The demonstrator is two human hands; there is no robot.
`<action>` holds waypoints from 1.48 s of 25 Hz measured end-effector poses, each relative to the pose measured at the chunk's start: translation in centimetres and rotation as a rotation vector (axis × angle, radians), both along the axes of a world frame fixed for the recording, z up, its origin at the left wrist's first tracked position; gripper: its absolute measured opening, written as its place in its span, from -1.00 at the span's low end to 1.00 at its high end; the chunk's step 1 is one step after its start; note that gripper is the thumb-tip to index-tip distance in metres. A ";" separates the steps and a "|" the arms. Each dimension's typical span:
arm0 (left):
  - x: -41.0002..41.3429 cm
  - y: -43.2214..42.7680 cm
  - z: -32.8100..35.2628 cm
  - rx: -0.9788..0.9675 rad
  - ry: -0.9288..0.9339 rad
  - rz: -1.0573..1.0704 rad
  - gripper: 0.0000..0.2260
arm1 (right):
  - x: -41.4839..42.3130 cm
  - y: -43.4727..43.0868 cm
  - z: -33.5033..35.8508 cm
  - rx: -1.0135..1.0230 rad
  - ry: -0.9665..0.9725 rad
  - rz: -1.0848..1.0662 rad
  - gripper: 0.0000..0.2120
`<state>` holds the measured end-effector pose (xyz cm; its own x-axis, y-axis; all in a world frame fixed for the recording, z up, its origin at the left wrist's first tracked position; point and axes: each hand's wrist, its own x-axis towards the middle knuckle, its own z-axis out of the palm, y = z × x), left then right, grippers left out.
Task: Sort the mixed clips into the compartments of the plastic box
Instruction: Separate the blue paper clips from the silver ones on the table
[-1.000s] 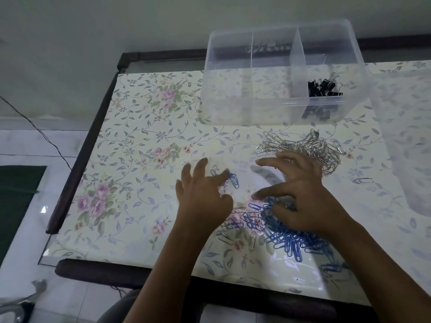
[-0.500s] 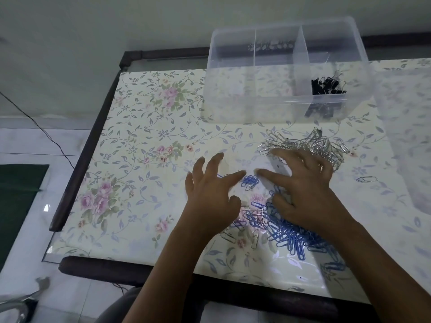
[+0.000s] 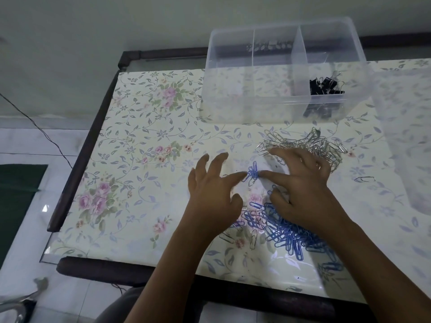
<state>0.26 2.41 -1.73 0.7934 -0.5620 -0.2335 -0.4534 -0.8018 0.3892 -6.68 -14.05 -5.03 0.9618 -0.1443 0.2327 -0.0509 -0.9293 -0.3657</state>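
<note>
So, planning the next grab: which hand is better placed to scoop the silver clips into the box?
Probably the right hand: its fingers lie over the silver clips, right in front of the plastic box. The left hand sits further left, its index finger at the small blue bunch.

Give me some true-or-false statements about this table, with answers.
1. The black clips lie in the box's right compartment. True.
2. The silver clips fill the middle compartment. False: they are heaped on the table in front of the box.
3. The left hand and right hand each point a forefinger at a small blue bunch between them. True.
4. The left hand grips a black clip. False: its fingers are spread and hold nothing.
</note>
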 end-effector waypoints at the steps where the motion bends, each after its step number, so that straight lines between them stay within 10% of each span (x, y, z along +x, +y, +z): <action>1: 0.0 0.0 -0.1 0.047 0.005 -0.007 -0.46 | 0.0 0.1 0.0 -0.003 -0.009 0.003 -0.61; 15: 0.4 0.5 0.9 0.098 -0.042 0.256 -0.57 | 0.1 0.1 -0.2 0.008 -0.049 -0.019 -0.62; 37: -1.1 -0.6 1.5 0.224 0.105 -0.277 -0.59 | 0.4 -0.5 -0.6 -0.067 0.019 -0.060 -0.60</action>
<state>-0.81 1.82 -0.23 0.5840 -0.6775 -0.4471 -0.6319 -0.7252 0.2735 -6.24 -14.54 -5.66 0.9563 -0.1864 0.2253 -0.1137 -0.9469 -0.3008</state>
